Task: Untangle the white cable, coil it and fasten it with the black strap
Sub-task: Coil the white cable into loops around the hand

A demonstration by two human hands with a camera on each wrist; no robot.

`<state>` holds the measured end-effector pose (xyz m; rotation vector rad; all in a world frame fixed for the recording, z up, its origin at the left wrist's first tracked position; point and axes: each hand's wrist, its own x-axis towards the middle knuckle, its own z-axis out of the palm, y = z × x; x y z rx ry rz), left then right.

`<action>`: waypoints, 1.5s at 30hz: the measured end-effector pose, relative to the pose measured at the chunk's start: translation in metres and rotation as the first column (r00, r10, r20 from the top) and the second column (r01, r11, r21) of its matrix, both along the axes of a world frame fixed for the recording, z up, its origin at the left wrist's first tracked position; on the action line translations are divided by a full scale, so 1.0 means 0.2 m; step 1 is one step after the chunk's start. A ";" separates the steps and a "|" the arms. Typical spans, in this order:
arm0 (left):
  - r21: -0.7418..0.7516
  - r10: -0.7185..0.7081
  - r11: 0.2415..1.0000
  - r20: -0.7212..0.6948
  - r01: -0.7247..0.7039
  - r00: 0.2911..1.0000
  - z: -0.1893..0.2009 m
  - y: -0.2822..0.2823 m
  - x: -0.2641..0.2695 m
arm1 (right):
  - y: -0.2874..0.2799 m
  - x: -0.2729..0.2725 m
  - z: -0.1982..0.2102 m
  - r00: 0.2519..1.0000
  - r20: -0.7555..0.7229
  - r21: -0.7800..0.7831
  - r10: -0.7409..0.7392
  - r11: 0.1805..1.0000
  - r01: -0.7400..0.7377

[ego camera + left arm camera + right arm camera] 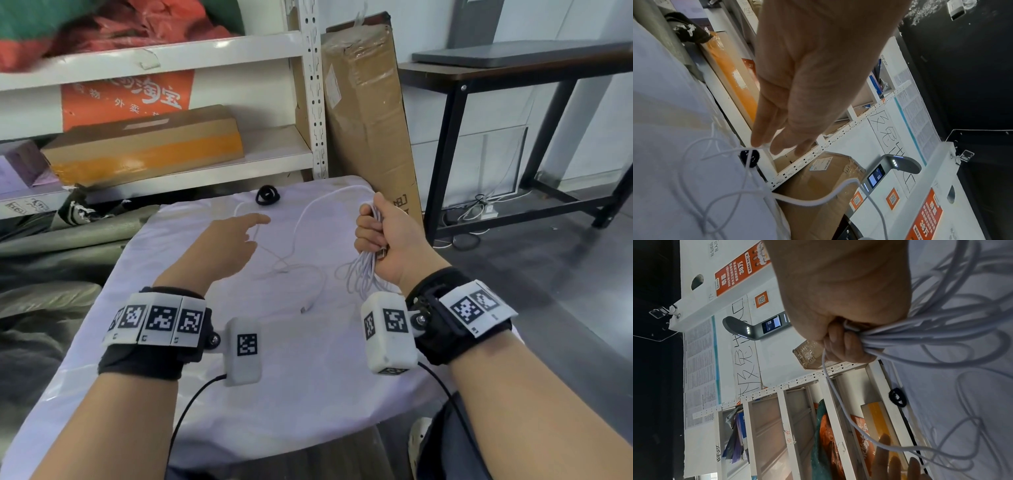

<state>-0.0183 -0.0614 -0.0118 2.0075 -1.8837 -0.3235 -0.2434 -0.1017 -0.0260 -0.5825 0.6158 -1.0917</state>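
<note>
The white cable (364,270) is partly coiled: the right hand (383,240) grips several loops, the rest lies loose on the white cloth (308,359). The left hand (226,246), fingers straight, reaches forward (likely for more slack); the black strap (268,195) waits beyond.

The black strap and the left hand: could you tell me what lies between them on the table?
In the head view, only white cloth and a thin loop of the white cable lie between the left hand and the black strap.
</note>
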 end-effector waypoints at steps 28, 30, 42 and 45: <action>-0.181 -0.309 0.951 -0.561 0.250 0.768 -0.02 -0.02 -0.19 | 0.10 0.09 0.00 0.823 -0.259 -0.077 0.506 0.839 -0.539; -0.197 -0.339 0.941 -0.578 0.276 0.743 -0.01 -0.01 -0.19 | 0.11 0.09 0.01 0.795 -0.251 -0.086 0.552 0.806 -0.586; -0.131 -0.425 0.884 -0.625 0.448 0.655 0.00 0.05 -0.21 | 0.13 0.08 0.04 0.687 -0.172 -0.108 0.706 0.679 -0.726; -0.164 -0.410 0.898 -0.651 0.409 0.639 -0.02 0.05 -0.24 | 0.14 0.08 0.05 0.675 -0.191 -0.146 0.712 0.660 -0.737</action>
